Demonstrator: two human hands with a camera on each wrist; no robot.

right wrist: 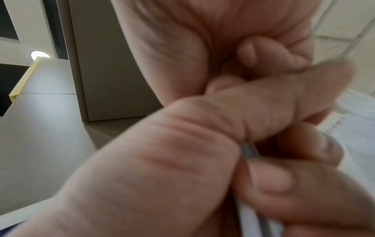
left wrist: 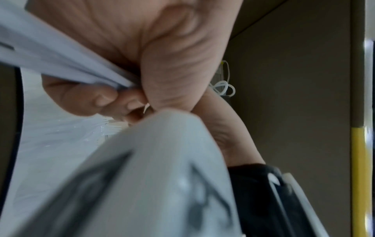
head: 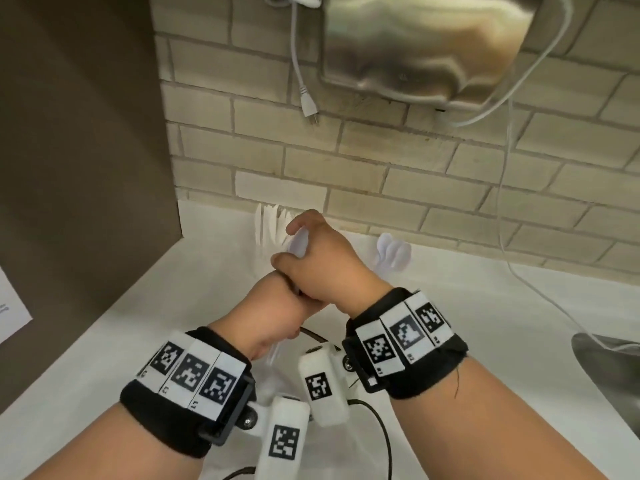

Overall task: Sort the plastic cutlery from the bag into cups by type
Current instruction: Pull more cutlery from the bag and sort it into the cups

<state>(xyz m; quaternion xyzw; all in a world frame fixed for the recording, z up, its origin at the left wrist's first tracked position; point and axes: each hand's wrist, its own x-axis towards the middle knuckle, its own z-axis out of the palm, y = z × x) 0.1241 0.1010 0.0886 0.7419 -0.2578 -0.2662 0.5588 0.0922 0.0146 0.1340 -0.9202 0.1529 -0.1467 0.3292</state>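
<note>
Left hand (head: pixel 273 306) gripping flat white plastic handles (left wrist: pixel 61 61), right hand (head: pixel 322 258) pinching one

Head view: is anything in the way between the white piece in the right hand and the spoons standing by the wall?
Nothing visible is. The right hand pinches the white piece; the standing spoons lie to its right across open counter. The left hand, gripping a cutlery bundle, sits lower, off that path.

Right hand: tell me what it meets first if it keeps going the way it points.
Probably the white forks standing by the brick wall; the right hand points at them, though depth is unclear.
</note>
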